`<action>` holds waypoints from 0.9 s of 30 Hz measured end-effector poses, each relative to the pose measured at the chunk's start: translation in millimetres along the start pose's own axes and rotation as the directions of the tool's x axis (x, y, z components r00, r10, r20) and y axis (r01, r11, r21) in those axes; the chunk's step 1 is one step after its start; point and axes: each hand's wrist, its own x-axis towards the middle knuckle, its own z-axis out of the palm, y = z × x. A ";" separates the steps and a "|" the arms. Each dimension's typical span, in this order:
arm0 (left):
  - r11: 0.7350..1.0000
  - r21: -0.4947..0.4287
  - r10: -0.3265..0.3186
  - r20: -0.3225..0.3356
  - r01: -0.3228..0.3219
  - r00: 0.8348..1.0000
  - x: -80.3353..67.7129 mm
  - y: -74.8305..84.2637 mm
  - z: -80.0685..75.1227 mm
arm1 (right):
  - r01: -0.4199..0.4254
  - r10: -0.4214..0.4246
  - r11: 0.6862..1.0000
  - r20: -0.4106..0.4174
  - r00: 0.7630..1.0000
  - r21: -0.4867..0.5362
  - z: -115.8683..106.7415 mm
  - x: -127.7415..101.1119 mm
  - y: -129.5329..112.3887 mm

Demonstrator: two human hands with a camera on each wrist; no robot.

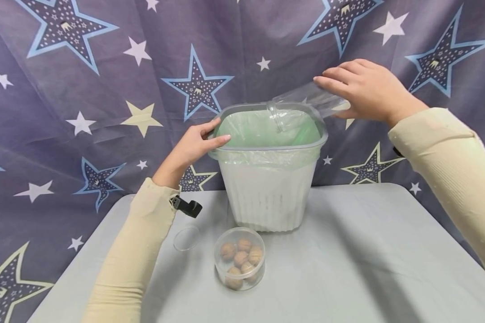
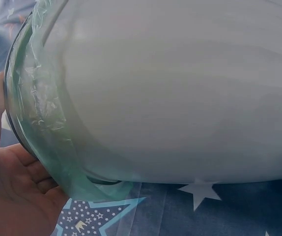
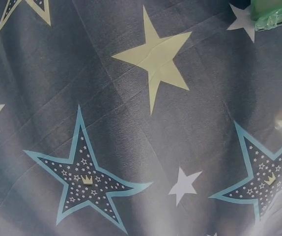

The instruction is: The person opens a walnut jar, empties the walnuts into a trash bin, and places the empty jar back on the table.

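Observation:
A white ribbed trash bin point(image 1: 266, 193) with a grey rim stands upright on the table, lined with a thin green plastic bag point(image 1: 250, 128). My left hand point(image 1: 191, 146) grips the bin's left rim, thumb over the inner edge; in the left wrist view the hand point(image 2: 20, 191) lies against the folded-over bag. My right hand point(image 1: 363, 89) holds a clear plastic jar point(image 1: 307, 98) from above, tilted with its mouth down inside the bin's opening. The jar looks see-through, with nothing visible in it. In the right wrist view the hand is out of sight.
In front of the bin sits a clear round tub point(image 1: 240, 278) holding several walnuts point(image 1: 240, 259). A clear round lid point(image 1: 187, 237) lies on the grey table point(image 1: 327, 278) to its left. Behind hangs a star-patterned curtain point(image 1: 242, 54).

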 end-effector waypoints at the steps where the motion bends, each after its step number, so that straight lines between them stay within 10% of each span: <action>1: 1.000 -0.001 0.002 -0.001 -0.002 1.000 0.2 0.0 0.0 | 0.010 -0.010 1.000 -0.012 1.000 -0.004 -0.2 1.2 -0.2; 8: 1.000 -0.001 -0.001 0.001 0.001 1.000 -0.4 0.0 -0.1 | -0.057 0.053 0.998 -0.139 0.989 -0.022 1.4 5.1 -4.0; 16: 1.000 -0.003 0.005 0.002 -0.005 1.000 -0.5 -0.7 -0.4 | 0.012 -0.013 0.997 -0.017 1.000 -0.070 6.3 1.2 -4.9; 27: 0.999 -0.033 0.002 0.008 -0.001 1.000 -0.4 -0.3 -0.3 | -0.121 0.119 0.993 -0.118 0.986 -0.010 10.8 -8.0 -6.9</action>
